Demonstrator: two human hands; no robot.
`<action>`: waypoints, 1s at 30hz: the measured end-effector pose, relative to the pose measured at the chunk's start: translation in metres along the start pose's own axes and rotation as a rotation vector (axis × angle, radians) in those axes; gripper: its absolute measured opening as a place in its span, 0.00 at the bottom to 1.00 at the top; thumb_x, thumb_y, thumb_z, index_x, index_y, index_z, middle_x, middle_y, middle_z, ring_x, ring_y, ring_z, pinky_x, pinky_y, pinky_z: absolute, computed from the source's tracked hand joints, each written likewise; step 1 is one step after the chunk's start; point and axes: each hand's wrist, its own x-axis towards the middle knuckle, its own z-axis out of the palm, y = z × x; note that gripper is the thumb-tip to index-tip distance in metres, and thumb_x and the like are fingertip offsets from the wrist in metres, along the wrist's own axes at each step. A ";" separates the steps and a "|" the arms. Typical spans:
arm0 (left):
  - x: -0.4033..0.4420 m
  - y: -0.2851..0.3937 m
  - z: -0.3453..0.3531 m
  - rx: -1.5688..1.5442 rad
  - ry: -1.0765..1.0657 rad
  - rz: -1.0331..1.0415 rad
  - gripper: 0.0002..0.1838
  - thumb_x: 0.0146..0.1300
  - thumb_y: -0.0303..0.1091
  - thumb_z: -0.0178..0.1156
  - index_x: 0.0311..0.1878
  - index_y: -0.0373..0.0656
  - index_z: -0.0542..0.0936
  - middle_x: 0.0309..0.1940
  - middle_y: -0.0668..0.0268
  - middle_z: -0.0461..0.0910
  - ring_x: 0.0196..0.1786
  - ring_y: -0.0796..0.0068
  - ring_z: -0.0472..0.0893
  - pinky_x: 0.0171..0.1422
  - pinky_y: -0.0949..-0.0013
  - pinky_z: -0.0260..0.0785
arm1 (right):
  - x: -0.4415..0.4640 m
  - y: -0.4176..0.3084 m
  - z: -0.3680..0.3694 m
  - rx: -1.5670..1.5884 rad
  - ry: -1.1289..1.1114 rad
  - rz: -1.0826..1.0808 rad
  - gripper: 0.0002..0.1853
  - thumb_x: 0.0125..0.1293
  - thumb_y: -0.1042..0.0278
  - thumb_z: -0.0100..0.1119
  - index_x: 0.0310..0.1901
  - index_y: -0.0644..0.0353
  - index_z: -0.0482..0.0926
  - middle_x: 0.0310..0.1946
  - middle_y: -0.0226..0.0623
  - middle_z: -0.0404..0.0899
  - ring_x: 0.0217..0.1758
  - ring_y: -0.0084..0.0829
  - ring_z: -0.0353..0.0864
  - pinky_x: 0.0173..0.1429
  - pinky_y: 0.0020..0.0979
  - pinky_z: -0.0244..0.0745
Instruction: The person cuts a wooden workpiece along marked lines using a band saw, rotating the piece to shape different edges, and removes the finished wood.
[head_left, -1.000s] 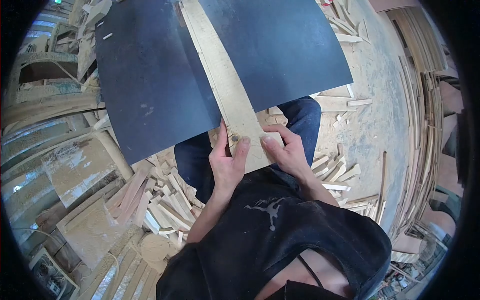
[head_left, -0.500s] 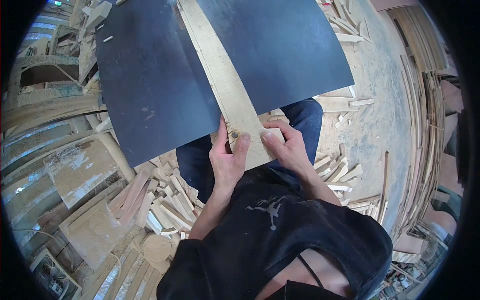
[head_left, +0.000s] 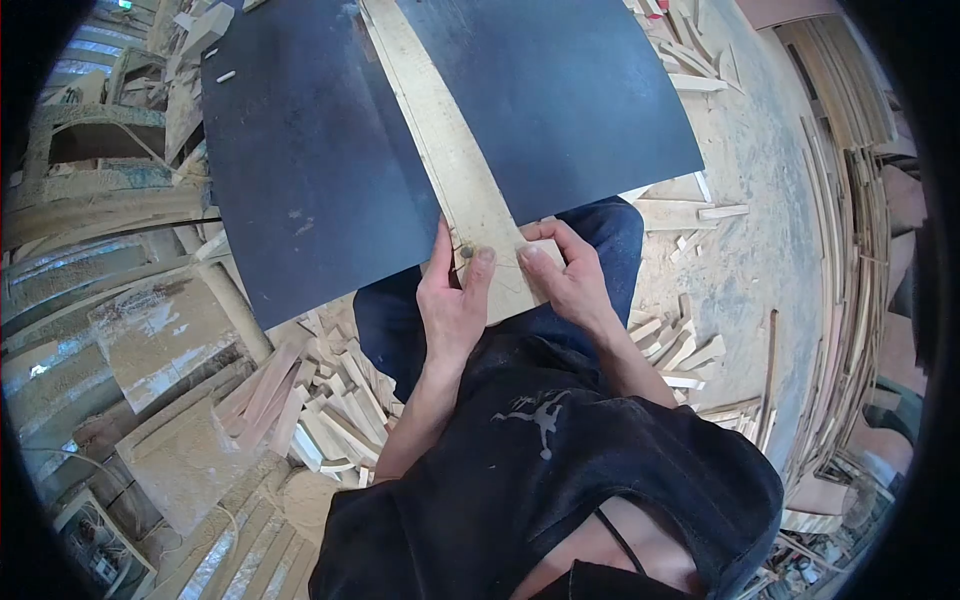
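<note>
A long pale wooden board (head_left: 445,150) lies across the dark flat tabletop (head_left: 310,170), its near end sticking out over the front edge toward my body. My left hand (head_left: 452,305) grips the left side of that end, thumb on top beside a dark round knot and fingers partly underneath. On the right side, my right hand (head_left: 578,283) holds the board with its thumb on top too. A pencil-like line runs along the board's left side. The far end reaches the top of the view.
Curved wood offcuts (head_left: 345,415) are heaped on the floor at left, with more pieces (head_left: 685,340) at right. A small white stick (head_left: 226,77) lies on the tabletop's left side. Long boards (head_left: 835,260) line the far right. Sawdust covers the floor.
Both hands and the board have shifted slightly forward, away from my body. The grip looks the same.
</note>
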 end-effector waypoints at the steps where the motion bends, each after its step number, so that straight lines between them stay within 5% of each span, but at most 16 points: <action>1: 0.001 -0.001 0.000 -0.013 0.002 -0.008 0.41 0.73 0.46 0.65 0.77 0.26 0.62 0.58 0.48 0.83 0.57 0.70 0.83 0.62 0.67 0.75 | 0.001 -0.001 0.000 -0.014 0.002 -0.006 0.15 0.74 0.58 0.64 0.51 0.62 0.80 0.40 0.29 0.84 0.44 0.19 0.80 0.51 0.27 0.77; 5: 0.004 0.001 0.002 -0.037 0.033 -0.016 0.43 0.70 0.47 0.68 0.76 0.25 0.63 0.57 0.48 0.83 0.54 0.70 0.85 0.60 0.68 0.77 | 0.006 0.004 0.001 -0.005 0.012 0.022 0.15 0.73 0.59 0.64 0.51 0.62 0.81 0.39 0.30 0.84 0.43 0.19 0.80 0.50 0.27 0.77; 8: -0.002 0.003 -0.014 0.022 -0.148 -0.100 0.53 0.62 0.47 0.76 0.78 0.26 0.58 0.66 0.45 0.75 0.65 0.60 0.79 0.65 0.63 0.74 | 0.006 0.004 -0.002 -0.074 0.003 0.025 0.17 0.71 0.58 0.65 0.52 0.63 0.81 0.41 0.34 0.85 0.45 0.23 0.81 0.53 0.29 0.77; 11: -0.027 0.040 -0.027 0.664 -0.177 0.040 0.66 0.48 0.43 0.83 0.80 0.27 0.50 0.77 0.42 0.60 0.79 0.47 0.63 0.76 0.51 0.63 | 0.002 -0.012 -0.012 -0.317 0.032 -0.063 0.26 0.66 0.56 0.70 0.60 0.61 0.78 0.50 0.41 0.83 0.56 0.33 0.80 0.61 0.35 0.74; 14: -0.030 0.020 -0.035 0.899 -0.208 0.385 0.75 0.37 0.41 0.86 0.81 0.29 0.43 0.81 0.42 0.47 0.84 0.41 0.46 0.81 0.42 0.46 | -0.018 -0.038 -0.026 -0.649 0.080 -0.281 0.40 0.57 0.52 0.77 0.69 0.57 0.72 0.64 0.46 0.77 0.72 0.44 0.69 0.72 0.46 0.65; 17: -0.012 0.002 -0.036 0.803 -0.197 0.409 0.76 0.36 0.47 0.86 0.82 0.31 0.45 0.79 0.39 0.54 0.83 0.44 0.55 0.83 0.40 0.39 | -0.020 -0.042 -0.039 -0.869 -0.018 -0.478 0.54 0.48 0.45 0.81 0.76 0.53 0.65 0.77 0.43 0.65 0.85 0.46 0.51 0.79 0.56 0.47; 23: 0.002 -0.009 -0.037 0.697 -0.226 0.414 0.74 0.32 0.47 0.86 0.80 0.27 0.52 0.78 0.37 0.60 0.84 0.50 0.55 0.84 0.43 0.35 | 0.011 -0.022 -0.049 -0.783 -0.307 -0.514 0.50 0.50 0.40 0.79 0.73 0.50 0.70 0.77 0.28 0.69 0.84 0.41 0.55 0.75 0.51 0.42; 30: 0.007 0.001 -0.035 0.683 -0.227 0.364 0.73 0.31 0.49 0.87 0.80 0.29 0.56 0.78 0.40 0.61 0.85 0.53 0.56 0.82 0.48 0.39 | 0.026 -0.022 -0.053 -0.709 -0.362 -0.536 0.50 0.47 0.40 0.81 0.72 0.49 0.72 0.75 0.25 0.72 0.82 0.39 0.58 0.72 0.50 0.46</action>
